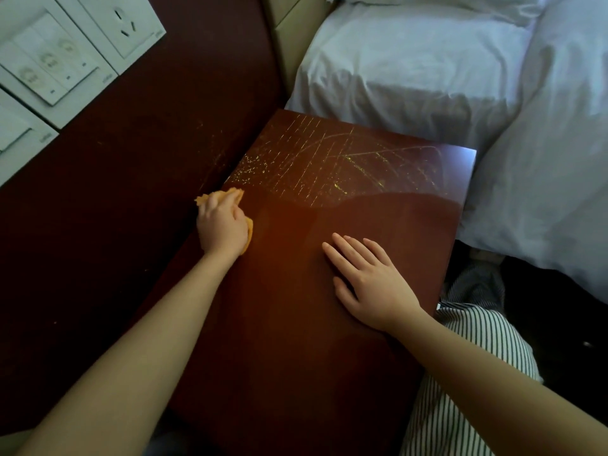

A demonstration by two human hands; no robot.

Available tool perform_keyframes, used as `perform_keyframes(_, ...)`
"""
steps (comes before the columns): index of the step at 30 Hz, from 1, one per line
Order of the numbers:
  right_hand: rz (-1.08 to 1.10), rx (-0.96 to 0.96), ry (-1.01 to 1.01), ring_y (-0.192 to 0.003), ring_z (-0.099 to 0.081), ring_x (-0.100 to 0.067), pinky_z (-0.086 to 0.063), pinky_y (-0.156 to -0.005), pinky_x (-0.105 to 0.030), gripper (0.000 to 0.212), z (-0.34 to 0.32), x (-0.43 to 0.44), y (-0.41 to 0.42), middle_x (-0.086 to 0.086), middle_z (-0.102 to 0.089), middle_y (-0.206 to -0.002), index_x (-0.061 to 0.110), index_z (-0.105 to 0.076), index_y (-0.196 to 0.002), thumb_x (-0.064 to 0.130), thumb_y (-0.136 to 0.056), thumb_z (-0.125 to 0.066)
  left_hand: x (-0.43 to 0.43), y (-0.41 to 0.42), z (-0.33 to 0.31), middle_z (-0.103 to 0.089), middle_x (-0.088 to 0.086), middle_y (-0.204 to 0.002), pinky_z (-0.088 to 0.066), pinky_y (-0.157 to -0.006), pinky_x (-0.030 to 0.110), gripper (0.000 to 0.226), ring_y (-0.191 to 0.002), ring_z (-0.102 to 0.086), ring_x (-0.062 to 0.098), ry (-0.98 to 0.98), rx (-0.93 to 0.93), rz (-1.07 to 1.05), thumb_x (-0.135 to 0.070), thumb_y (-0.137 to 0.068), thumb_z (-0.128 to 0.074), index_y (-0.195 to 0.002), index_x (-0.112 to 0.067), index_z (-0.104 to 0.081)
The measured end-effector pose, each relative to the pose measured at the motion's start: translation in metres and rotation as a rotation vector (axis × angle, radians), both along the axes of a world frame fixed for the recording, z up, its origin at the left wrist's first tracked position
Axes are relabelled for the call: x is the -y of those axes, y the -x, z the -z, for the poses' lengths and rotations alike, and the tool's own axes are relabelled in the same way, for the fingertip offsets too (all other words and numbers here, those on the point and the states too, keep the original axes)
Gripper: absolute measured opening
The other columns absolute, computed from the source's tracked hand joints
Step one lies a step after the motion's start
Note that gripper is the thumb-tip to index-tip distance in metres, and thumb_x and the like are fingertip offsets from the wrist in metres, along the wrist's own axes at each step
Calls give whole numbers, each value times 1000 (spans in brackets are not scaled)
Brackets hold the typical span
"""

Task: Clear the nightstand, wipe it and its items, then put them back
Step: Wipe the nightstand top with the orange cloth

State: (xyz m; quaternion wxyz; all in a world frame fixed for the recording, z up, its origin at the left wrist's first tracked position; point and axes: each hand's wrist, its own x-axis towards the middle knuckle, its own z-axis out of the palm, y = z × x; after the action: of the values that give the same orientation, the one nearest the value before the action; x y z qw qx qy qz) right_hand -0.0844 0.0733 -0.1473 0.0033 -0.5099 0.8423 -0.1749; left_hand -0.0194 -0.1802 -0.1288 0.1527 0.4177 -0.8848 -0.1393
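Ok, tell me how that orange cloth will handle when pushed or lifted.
Probably floppy: the orange cloth bunches in folds under the left hand gripping it. Likely light, since it hides almost wholly beneath one hand. It should slide easily; the nightstand top looks glossy.

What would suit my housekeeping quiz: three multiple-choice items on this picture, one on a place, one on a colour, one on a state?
1. Where on the nightstand is the cloth?
A. at its left edge, by the wall panel
B. at its right edge
C. in its middle

2. What colour is the cloth?
A. white
B. orange
C. blue

3. How is the right hand?
A. curled round the cloth
B. lifted off the top
C. flat on the top, fingers straight

Answers: A, the left hand holds the cloth at the edge beside the dark panel; B, orange shows round that hand; C, its palm lies on the wood and holds nothing.
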Motion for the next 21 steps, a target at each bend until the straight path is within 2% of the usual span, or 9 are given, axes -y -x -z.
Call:
perform_keyframes(4, 5, -2, 3, -129, -46, -25, -18, -109, -36, 53, 0, -1, -1, -8, -47, -142, 17, -42, -140, 35, -92, -34, -13, 24, 3, -46, 2, -136, -29, -106, 35, 37, -129, -36, 21, 1, -15, -40, -12, -95, -42, -130, -21, -53)
perform_keyframes(12, -18, -9, -9, -131, -44, -24, -18, -109, -36, 53, 2, -2, 0, -6, -45, -143, 17, -41, -142, 35, -92, -34, -50, -14, 6, -49, 2, -134, -30, -103, 33, 37, -128, -37, 22, 5, 19, 351, -12, -94, -44, -127, -24, -57)
perform_keyframes(14, -16, -21, 0, -130, -45, -24, -18, -109, -36, 53, 1, -1, 1, -7, -46, -143, 17, -42, -141, 35, -92, -34, -41, -26, 6, -52, 2, -132, -32, -103, 35, 37, -126, -39, 22, 0, 17, 393, -11, -93, -45, -126, -24, -58)
perform_keyframes(16, -13, -22, -1, -130, -45, -24, -17, -109, -36, 53, 1, -1, 1, -7, -47, -142, 16, -42, -141, 35, -92, -34, -31, -29, 5, -51, 3, -133, -32, -104, 36, 37, -127, -38, 23, -3, 15, 333, -12, -94, -44, -126, -23, -57)
perform_keyframes(21, 1, -9, -10, -129, -46, -25, -17, -108, -35, 53, 0, 0, -1, -8, -47, -142, 16, -44, -140, 35, -91, -34, -26, 4, 2, -46, 2, -137, -32, -103, 32, 38, -130, -34, 21, 15, -12, -29, -13, -95, -42, -131, -21, -52)
